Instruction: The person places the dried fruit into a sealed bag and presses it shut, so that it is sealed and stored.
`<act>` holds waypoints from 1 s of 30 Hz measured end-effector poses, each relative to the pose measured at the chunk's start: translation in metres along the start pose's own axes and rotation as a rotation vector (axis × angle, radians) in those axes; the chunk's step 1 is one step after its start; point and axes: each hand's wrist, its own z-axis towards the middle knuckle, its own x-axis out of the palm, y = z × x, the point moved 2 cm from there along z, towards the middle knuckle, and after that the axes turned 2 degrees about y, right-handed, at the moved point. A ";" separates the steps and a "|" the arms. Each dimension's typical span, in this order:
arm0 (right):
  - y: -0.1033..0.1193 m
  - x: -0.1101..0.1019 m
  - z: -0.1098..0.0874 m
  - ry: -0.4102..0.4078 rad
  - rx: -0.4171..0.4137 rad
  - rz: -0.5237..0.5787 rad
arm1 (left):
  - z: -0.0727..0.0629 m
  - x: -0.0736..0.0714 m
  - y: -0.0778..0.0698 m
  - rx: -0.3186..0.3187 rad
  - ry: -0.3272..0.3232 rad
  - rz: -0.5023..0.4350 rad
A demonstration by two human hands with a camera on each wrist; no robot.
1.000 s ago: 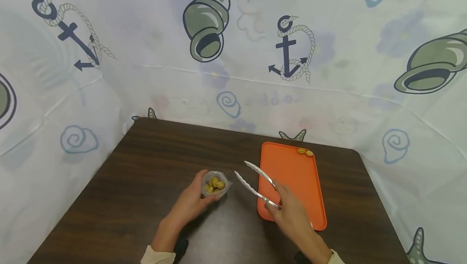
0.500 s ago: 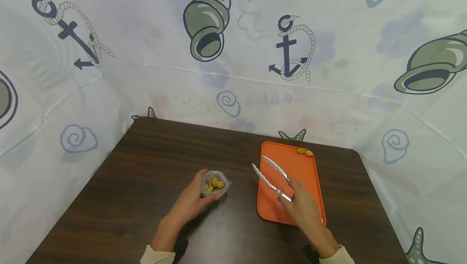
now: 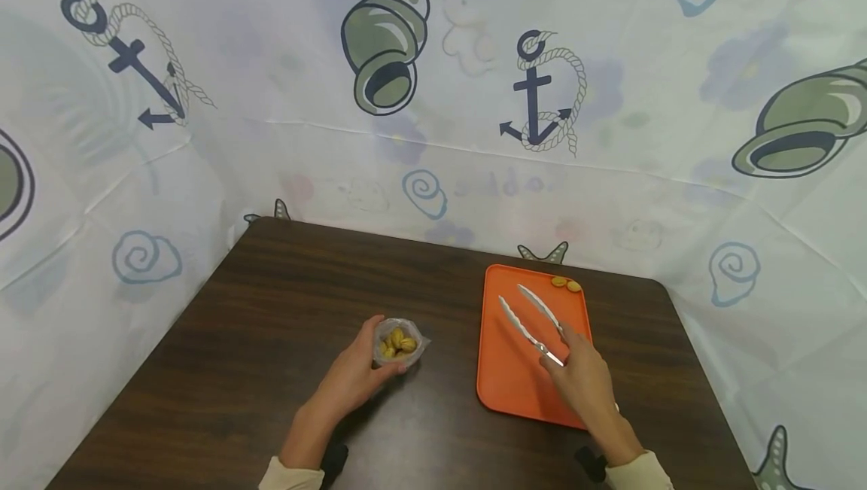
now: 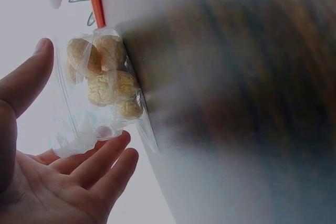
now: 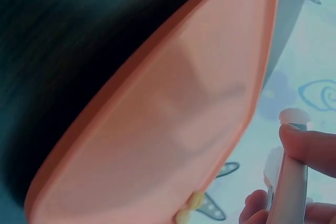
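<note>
My left hand (image 3: 352,377) holds a small clear plastic bag (image 3: 423,344) upright on the table, thumb and fingers around its sides. Several yellow-brown, wrinkled, nut-like pieces (image 3: 398,341) lie inside it; the left wrist view shows these pieces (image 4: 107,72) through the clear wall. In my right hand (image 3: 585,373) are metal tongs (image 3: 530,336), gripped near the hinged end with thumb and fingers. Their arms are spread, nothing sits between the scalloped tips, and they overlap the orange tray (image 3: 497,377). Two similar yellow pieces (image 3: 558,281) lie at the tray's far right corner.
The dark wood table (image 3: 271,309) ends at a white curtain (image 3: 305,98) printed with shells and anchors, which stands behind it and along both sides. The tray has a low raised rim and lies right of the bag.
My right hand has moved right and slightly away from me with the tongs, from beside the bag to over the tray. The left hand and bag stay put.
</note>
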 end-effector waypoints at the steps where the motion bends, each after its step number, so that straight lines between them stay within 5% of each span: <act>1: -0.003 0.000 0.001 0.001 0.009 -0.004 | 0.000 0.000 0.000 0.001 0.001 0.000; 30: -0.040 0.002 0.032 -0.009 0.133 -0.046 | 0.001 0.000 -0.003 0.014 -0.002 0.014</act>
